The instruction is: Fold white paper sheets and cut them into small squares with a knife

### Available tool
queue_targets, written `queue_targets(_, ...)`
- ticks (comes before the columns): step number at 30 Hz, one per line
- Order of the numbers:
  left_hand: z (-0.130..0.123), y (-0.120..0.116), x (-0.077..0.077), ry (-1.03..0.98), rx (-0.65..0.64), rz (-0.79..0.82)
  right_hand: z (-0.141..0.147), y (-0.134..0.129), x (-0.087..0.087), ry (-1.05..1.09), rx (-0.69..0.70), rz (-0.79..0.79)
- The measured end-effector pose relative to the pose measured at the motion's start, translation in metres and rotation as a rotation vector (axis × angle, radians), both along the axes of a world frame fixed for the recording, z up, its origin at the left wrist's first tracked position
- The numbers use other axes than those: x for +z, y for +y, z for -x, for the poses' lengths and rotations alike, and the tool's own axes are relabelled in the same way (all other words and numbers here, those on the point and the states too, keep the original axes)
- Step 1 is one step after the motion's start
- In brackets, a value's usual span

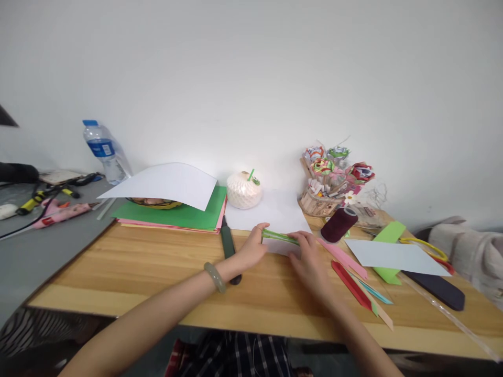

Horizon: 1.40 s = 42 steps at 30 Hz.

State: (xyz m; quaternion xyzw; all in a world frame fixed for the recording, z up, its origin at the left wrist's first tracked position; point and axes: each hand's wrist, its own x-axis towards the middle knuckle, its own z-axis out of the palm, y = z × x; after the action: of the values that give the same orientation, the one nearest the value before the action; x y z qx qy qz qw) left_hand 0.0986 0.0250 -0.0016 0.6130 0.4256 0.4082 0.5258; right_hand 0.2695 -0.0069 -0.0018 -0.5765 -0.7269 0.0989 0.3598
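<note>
Between my two hands stretches a narrow green folded paper strip [280, 236], with a white paper surface [280, 247] just below it; whether the two are one piece I cannot tell. My left hand [253, 248] pinches the strip's left end between thumb and fingers. At the right end, the fingers of my right hand [308, 257] are closed on the strip. A dark green utility-knife-like tool [228, 243] lies beside my left wrist. Right of my right hand are pink [346, 259] and red folded paper strips [351, 285], close to a dark maroon thread spool [338, 224].
A white sheet [168, 180] covers a bowl on stacked coloured paper [208, 214]. Behind my hands stand a white round ornament [243, 189] and a basket of paper flowers [320, 203]. A glue gun [63, 213] and bottle [104, 152] are left; a dark phone-like slab [440, 289] lies right.
</note>
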Motion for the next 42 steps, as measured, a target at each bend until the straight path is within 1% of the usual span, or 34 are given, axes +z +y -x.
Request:
queue_targets(5,-0.009,-0.013,0.005,-0.001,0.031,0.007,0.014,-0.006,-0.01,0.206,-0.054,-0.051)
queue_targets(9,-0.008,-0.014,0.008,-0.017,0.043,0.011,0.011,-0.005,-0.011,0.379,-0.06,-0.005)
queue_targets(13,-0.005,-0.011,0.007,-0.026,0.05,0.055,0.005,-0.004,-0.015,0.518,-0.073,0.065)
queue_targets(18,-0.009,-0.013,0.002,-0.062,0.045,0.115,0.011,-0.005,-0.022,0.599,-0.12,0.076)
queue_targets(22,-0.011,-0.017,0.004,-0.084,0.04,0.111,0.017,-0.007,-0.022,0.563,-0.11,0.075)
queue_targets(24,-0.01,-0.018,0.005,-0.058,0.023,0.041,0.016,-0.008,-0.022,0.515,-0.1,0.061)
queue_targets(26,-0.007,-0.017,0.005,-0.008,-0.021,-0.033,0.014,-0.009,-0.021,0.438,-0.081,0.047)
queue_targets(29,-0.003,-0.016,0.003,0.049,-0.062,-0.077,0.011,-0.011,-0.021,0.294,-0.035,0.018)
queue_targets(32,-0.001,-0.017,0.001,0.091,-0.059,-0.103,0.01,-0.013,-0.019,0.16,-0.003,-0.014)
queue_targets(35,0.002,-0.021,0.001,0.129,-0.07,-0.128,0.009,-0.014,-0.018,0.062,0.001,-0.035)
queue_targets(39,0.004,-0.025,0.002,0.19,-0.083,-0.151,0.008,-0.015,-0.018,-0.006,-0.008,-0.05)
queue_targets(42,0.001,-0.026,0.002,0.223,-0.055,-0.156,0.011,-0.015,-0.019,-0.023,-0.019,-0.062)
